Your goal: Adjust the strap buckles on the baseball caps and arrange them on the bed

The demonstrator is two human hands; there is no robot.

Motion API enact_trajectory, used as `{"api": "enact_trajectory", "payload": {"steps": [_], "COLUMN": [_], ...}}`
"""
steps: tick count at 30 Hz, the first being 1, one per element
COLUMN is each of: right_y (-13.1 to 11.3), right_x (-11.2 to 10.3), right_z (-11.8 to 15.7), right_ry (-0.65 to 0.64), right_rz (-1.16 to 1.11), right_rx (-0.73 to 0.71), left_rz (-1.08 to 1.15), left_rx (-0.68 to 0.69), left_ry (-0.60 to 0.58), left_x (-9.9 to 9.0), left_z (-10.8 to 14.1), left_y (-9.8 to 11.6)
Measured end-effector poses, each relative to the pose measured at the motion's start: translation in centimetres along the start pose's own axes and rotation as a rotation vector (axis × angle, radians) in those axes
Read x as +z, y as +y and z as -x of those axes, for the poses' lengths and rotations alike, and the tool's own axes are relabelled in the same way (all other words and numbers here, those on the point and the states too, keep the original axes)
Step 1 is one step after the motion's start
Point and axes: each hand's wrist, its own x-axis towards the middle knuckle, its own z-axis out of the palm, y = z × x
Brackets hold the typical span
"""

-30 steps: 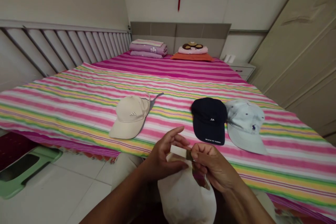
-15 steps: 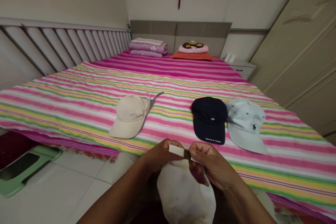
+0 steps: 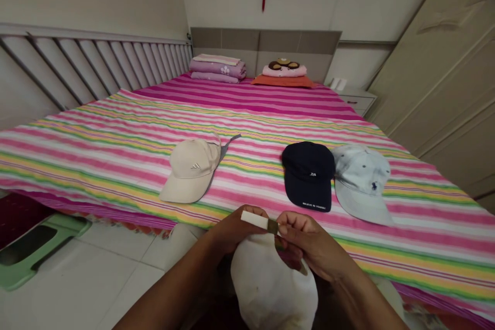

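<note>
A white baseball cap point(image 3: 273, 283) is held low in front of me, its back opening and adjusting strap point(image 3: 254, 220) turned up. My left hand point(image 3: 242, 227) is closed on the strap side, with the strap's pale loose end lying over its fingers. A dark buckle point(image 3: 273, 226) sits on the strap between the hands. Pinched by the buckle, my right hand point(image 3: 309, 237) grips the strap's other side. Beyond them on the bed lie a beige cap point(image 3: 195, 162), a navy cap point(image 3: 308, 165) and a light blue cap point(image 3: 361, 172); the last two touch.
The bed has a striped sheet point(image 3: 255, 165). Folded purple bedding point(image 3: 216, 69) and a pink and orange stack point(image 3: 284, 75) rest by the headboard point(image 3: 240, 41). A green stool point(image 3: 42, 247) stands on the floor at left, a nightstand point(image 3: 358, 100) at far right.
The strap's loose end has slid a little to the left through the buckle and more of it shows. Both hands stay on the strap; the caps on the bed have not moved.
</note>
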Motion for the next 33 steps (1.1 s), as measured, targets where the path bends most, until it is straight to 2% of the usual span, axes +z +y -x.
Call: {"api": "enact_trajectory", "payload": {"steps": [5,14,24,28,33], "right_y": [-0.6,-0.7,-1.1,-1.4,-1.4], "right_x": [0.2,0.8,1.1,1.1,1.1], "right_z": [0.0,-0.2,-0.4,-0.4,-0.5], "right_ry": [0.013,0.109,0.093,0.122,0.139], "right_rz": [-0.088,-0.036,-0.087,-0.050,0.047], "right_rx": [-0.017,-0.017,-0.003,0.007,-0.004], "left_rz": [-0.013,-0.061,-0.001,0.078,-0.197], "left_rx": [-0.028,-0.064,-0.039,-0.096,-0.195], "left_ry": [-0.023,-0.036,-0.026,-0.110,-0.184], "left_x": [0.0,0.1,-0.1,-0.5,-0.5], "left_z": [0.2,0.2,0.0,-0.2,0.0], "left_y": [0.3,0.5,0.7,1.4,3.1]}}
